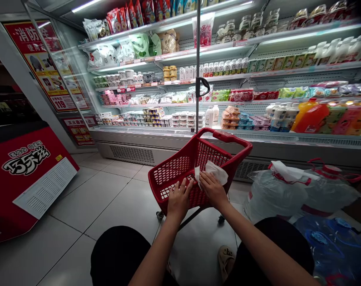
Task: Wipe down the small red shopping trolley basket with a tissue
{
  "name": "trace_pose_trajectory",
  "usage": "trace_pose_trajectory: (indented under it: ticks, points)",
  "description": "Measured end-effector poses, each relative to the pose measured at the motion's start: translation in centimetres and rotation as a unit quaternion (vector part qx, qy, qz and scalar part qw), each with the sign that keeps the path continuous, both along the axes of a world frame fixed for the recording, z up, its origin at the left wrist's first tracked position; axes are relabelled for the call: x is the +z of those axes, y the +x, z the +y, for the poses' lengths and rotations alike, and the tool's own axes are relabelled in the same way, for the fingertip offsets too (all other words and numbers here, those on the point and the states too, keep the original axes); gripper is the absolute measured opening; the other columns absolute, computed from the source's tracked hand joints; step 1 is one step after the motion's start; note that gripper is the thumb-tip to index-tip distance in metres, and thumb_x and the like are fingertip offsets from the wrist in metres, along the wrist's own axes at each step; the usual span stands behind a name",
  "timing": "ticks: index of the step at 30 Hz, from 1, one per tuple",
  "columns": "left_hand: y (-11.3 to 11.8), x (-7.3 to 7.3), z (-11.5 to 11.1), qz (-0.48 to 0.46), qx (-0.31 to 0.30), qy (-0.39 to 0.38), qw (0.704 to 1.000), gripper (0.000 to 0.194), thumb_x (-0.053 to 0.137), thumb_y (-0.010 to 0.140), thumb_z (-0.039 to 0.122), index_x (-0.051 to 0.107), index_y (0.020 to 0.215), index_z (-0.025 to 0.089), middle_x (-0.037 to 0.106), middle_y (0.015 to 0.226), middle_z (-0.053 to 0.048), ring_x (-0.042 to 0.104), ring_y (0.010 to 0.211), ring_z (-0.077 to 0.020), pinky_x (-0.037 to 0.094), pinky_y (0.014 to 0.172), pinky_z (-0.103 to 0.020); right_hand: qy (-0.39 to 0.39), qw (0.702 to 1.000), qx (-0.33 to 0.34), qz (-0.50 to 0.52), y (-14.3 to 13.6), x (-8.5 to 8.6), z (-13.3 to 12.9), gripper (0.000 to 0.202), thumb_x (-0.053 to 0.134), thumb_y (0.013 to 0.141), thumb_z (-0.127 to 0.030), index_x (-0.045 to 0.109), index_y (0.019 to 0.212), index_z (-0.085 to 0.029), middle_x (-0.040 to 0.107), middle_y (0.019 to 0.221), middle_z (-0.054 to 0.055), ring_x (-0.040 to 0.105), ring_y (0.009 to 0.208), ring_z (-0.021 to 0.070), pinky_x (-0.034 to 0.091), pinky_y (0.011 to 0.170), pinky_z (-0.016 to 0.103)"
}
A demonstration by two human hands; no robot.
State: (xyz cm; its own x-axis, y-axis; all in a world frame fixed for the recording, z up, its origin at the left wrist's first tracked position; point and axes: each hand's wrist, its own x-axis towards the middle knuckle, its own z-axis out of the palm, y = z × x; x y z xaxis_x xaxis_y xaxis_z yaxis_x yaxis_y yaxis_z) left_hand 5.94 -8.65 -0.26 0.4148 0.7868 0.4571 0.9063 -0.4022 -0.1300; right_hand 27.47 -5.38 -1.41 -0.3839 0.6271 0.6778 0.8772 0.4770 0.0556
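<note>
A red plastic shopping cart (171,171) with lattice sides stands on wheels right in front of me. My left hand (179,198) rests on its near rim with the fingers spread, holding nothing. To the right of it, my right hand (210,186) presses a white wipe (217,171) against the cart's near side. Parts of the wipe stick out on both sides of the fingers. The cart's red handle (228,137) rises beyond my right hand.
An open refrigerated shelf (133,137) with dairy goods and drinks runs behind the cart. Large bagged water bottles (275,192) and blue-capped jugs (326,242) stand on the right. A red freezer (28,174) is at the left. My knees flank the cart.
</note>
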Motion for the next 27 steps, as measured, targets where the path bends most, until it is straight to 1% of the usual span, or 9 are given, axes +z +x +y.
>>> trace_pose_trajectory:
  ticks: [2,4,6,10,14,18,21,24,27]
  points:
    - [-0.1,0.1,0.0,0.001,0.002,-0.004,1.000,0.079,0.055,0.096,0.016,0.024,0.165,0.038,0.044,0.165,-0.006,0.053,0.140,-0.0343,0.049,0.107,-0.053,-0.010,0.999,0.039,-0.028,0.8,0.2,-0.1,0.048,0.037,0.107,-0.020,0.051,0.153,-0.020,0.051,0.159,0.007,0.043,0.149,0.0221,0.036,0.124,0.047]
    - [-0.3,0.2,-0.1,0.002,0.002,-0.008,1.000,0.079,0.053,0.096,0.015,0.023,0.165,0.038,0.044,0.164,-0.006,0.053,0.140,-0.0344,0.050,0.105,-0.053,-0.007,0.998,0.052,-0.046,3.5,1.1,0.3,0.047,0.038,0.108,-0.022,0.050,0.153,-0.025,0.053,0.158,0.004,0.045,0.147,0.0191,0.035,0.125,0.044]
    - [-0.4,0.3,-0.1,0.001,-0.001,-0.009,1.000,0.079,0.052,0.096,0.013,0.022,0.165,0.038,0.045,0.164,-0.005,0.053,0.140,-0.0344,0.051,0.105,-0.053,0.019,1.000,0.003,-0.023,7.0,2.3,0.9,0.044,0.040,0.109,-0.028,0.053,0.151,-0.029,0.056,0.155,0.001,0.049,0.145,0.0189,0.033,0.126,0.045]
    - [-0.3,0.2,-0.2,-0.010,-0.005,-0.002,1.000,0.079,0.051,0.096,0.012,0.024,0.165,0.037,0.046,0.163,-0.006,0.052,0.141,-0.0348,0.050,0.106,-0.055,0.037,0.997,-0.062,0.018,11.1,4.0,1.6,0.045,0.035,0.110,-0.030,0.056,0.148,-0.021,0.054,0.156,0.009,0.038,0.152,0.0268,0.028,0.127,0.052]
    - [0.1,0.0,-0.3,-0.022,-0.007,0.006,1.000,0.079,0.052,0.095,0.012,0.024,0.165,0.037,0.047,0.162,-0.007,0.051,0.142,-0.0354,0.047,0.108,-0.057,0.033,0.997,-0.063,0.020,7.4,2.6,0.8,0.042,0.039,0.109,-0.026,0.061,0.144,-0.019,0.061,0.150,0.009,0.040,0.150,0.0281,0.033,0.125,0.049]
    - [0.2,0.0,-0.4,-0.014,0.001,0.008,1.000,0.078,0.053,0.093,0.012,0.030,0.164,0.035,0.043,0.165,-0.008,0.049,0.144,-0.0361,0.045,0.111,-0.059,0.014,1.000,-0.005,0.000,0.1,0.0,-1.2,0.042,0.047,0.105,-0.020,0.059,0.145,-0.021,0.059,0.152,0.006,0.045,0.146,0.0249,0.037,0.124,0.046]
    - [-0.3,0.0,-0.3,-0.014,0.013,0.008,1.000,0.072,0.053,0.094,0.015,0.034,0.163,0.026,0.042,0.165,-0.011,0.047,0.146,-0.0341,0.044,0.112,-0.057,-0.013,0.998,0.059,-0.001,-2.8,-0.6,-2.4,0.050,0.045,0.103,-0.016,0.051,0.153,-0.021,0.053,0.157,0.006,0.040,0.151,0.0236,0.040,0.122,0.046]
    - [-1.0,-0.1,-0.1,-0.011,0.020,0.008,1.000,0.065,0.053,0.097,0.019,0.038,0.160,0.022,0.044,0.163,-0.013,0.050,0.144,-0.0332,0.046,0.111,-0.054,-0.039,0.994,0.101,-0.025,-1.2,0.6,-2.2,0.055,0.040,0.104,-0.014,0.046,0.157,-0.028,0.053,0.158,0.001,0.045,0.148,0.0197,0.042,0.121,0.044]
    - [-1.6,-0.2,0.0,-0.002,0.022,0.010,1.000,0.062,0.048,0.099,0.017,0.039,0.160,0.024,0.047,0.162,-0.013,0.055,0.140,-0.0332,0.048,0.108,-0.054,-0.032,0.999,0.040,-0.018,3.1,2.4,-1.0,0.053,0.041,0.105,-0.018,0.047,0.156,-0.031,0.053,0.157,0.001,0.050,0.144,0.0206,0.038,0.123,0.047]
